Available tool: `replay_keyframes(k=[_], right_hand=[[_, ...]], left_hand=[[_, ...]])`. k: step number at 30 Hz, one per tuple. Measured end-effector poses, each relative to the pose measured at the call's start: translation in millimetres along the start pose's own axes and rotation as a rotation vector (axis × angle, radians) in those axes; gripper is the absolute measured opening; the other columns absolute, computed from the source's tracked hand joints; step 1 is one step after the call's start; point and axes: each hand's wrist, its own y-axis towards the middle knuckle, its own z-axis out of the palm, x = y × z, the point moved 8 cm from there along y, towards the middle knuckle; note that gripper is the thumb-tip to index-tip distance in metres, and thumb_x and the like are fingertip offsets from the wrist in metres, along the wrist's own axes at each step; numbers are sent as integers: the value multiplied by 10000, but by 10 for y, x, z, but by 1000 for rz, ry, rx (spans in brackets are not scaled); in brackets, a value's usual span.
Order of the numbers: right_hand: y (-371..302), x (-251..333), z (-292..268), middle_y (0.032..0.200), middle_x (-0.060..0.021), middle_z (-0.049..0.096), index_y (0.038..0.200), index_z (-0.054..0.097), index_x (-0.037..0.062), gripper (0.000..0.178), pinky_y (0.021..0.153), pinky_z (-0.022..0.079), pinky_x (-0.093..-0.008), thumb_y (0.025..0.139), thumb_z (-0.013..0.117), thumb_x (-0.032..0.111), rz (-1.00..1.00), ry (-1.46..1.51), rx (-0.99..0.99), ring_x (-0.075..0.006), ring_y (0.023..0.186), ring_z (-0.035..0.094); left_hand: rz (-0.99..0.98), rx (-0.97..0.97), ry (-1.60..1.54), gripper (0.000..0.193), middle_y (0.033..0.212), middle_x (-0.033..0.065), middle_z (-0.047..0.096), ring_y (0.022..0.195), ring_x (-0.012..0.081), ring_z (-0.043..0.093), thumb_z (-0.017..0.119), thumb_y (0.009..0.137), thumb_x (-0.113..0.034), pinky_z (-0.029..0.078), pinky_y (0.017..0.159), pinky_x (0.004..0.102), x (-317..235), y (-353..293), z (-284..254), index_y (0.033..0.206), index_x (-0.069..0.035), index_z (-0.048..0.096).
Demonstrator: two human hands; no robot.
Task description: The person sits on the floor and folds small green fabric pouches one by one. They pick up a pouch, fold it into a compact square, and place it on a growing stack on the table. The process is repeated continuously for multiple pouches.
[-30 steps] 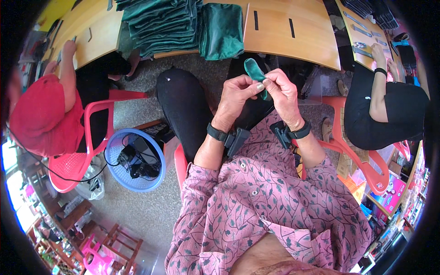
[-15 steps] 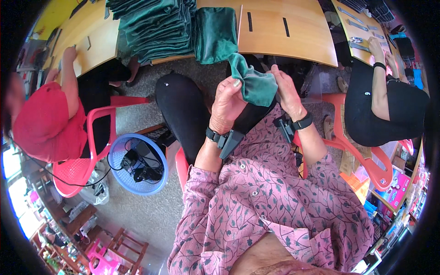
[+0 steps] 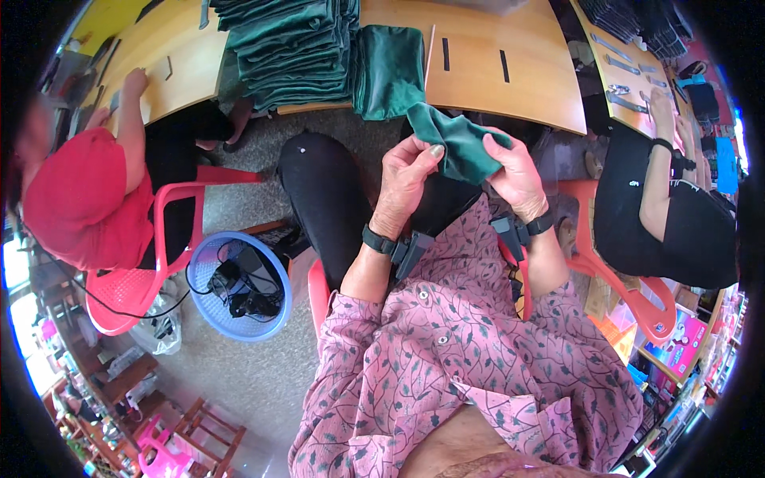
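A piece of dark green velvet fabric (image 3: 464,151) is stretched between my two hands above my lap. My left hand (image 3: 405,179) pinches its left edge, thumb on top. The right edge is gripped by my right hand (image 3: 516,171), with the thumb lying over the cloth and the fingers partly hidden beneath. Just beyond, a flat green velvet piece (image 3: 390,73) hangs slightly over the table edge, and the held fabric's upper corner reaches close to it. Left of that piece stands a tall stack of green velvet pieces (image 3: 295,60).
The wooden table (image 3: 542,88) lies ahead, bearing dark strips. A blue basket (image 3: 275,315) with black devices and cables stands on the floor at left. One person in red (image 3: 88,195) sits left on a red chair; another in black (image 3: 669,215) sits right.
Both hands still hold the velvet fabric, which is now drawn wider between them. My right hand has turned, its thumb now pressing over the cloth. The view has shifted slightly.
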Motion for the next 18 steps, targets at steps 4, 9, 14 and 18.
replay_keyframes(k=[4, 9, 14, 18], right_hand=[[49, 54, -224, 1087, -71, 685, 1189, 620, -15, 294, 862, 545, -330, 968, 631, 179, -88, -19, -181, -155, 958, 663], [31, 308, -296, 1080, -59, 691, 1149, 643, -9, 273, 843, 541, -309, 963, 642, 191, -202, -38, -219, -144, 945, 661], [5, 365, -384, 1078, -59, 692, 1145, 646, -2, 265, 849, 535, -308, 964, 641, 192, -248, -100, -280, -137, 954, 659], [-36, 360, -317, 1049, -57, 694, 1154, 637, -1, 276, 820, 544, -313, 975, 625, 209, -213, -79, -250, -138, 920, 666]], left_hand=[[9, 26, -93, 110, 815, -15, 607, 715, 64, 554, 683, 920, -143, 541, 740, 283, -59, -30, 81, 883, -61, 620], [29, 107, -150, 131, 811, 6, 623, 731, 115, 595, 660, 941, -176, 555, 766, 340, -29, -20, 62, 949, -47, 640], [61, 51, -209, 111, 892, 22, 635, 823, 152, 639, 620, 968, -159, 568, 793, 370, -31, 21, 21, 978, -48, 619], [98, -7, -189, 102, 939, 53, 643, 868, 192, 667, 595, 980, -144, 580, 809, 391, 1, 68, -116, 981, -43, 583]])
